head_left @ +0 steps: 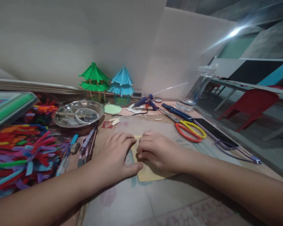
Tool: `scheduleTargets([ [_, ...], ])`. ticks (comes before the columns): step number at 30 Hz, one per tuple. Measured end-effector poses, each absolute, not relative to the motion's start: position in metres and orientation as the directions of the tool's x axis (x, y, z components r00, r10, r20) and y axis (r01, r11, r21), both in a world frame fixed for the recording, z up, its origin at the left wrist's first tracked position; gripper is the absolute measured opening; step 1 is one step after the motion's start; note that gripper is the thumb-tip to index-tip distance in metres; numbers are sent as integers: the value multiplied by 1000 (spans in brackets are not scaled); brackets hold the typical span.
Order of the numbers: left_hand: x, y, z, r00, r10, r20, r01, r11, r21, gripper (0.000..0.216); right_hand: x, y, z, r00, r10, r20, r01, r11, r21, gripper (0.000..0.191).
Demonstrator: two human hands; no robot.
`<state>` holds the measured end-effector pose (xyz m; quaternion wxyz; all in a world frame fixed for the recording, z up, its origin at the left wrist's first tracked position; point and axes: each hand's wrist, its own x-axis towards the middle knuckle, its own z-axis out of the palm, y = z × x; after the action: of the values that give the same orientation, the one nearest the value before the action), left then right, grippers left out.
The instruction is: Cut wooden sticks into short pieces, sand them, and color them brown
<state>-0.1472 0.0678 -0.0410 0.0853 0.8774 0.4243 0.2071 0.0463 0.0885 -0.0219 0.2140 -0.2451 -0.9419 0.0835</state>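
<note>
A pale yellow sheet of paper (151,174) lies flat on the table in front of me. My left hand (115,153) rests on its left part, fingers together and pressed down, thumb stretched along the sheet. My right hand (155,149) lies just to the right, touching the left one, with its fingers curled in and pressed on the sheet's upper part. What the curled fingers hold, if anything, is hidden.
Behind the hands stand a green paper pagoda (94,80) and a blue one (122,83). A steel bowl (78,116), pens (87,144) and colourful paper strips (19,150) lie left. A glue gun (145,102), scissors (190,130), a cutter (176,113), a phone (214,131) and a bottle (198,88) lie right.
</note>
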Motion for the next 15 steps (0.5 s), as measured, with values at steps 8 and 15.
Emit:
scheduleTargets([
  [8, -147, 68, -37, 551, 797, 245, 720, -603, 343, 46, 46, 96, -23, -741, 551, 383, 495, 834, -243, 13],
  [15, -148, 66, -36, 544, 803, 246, 714, -596, 367, 44, 44, 94, -25, -749, 488, 448, 505, 858, -91, 11],
])
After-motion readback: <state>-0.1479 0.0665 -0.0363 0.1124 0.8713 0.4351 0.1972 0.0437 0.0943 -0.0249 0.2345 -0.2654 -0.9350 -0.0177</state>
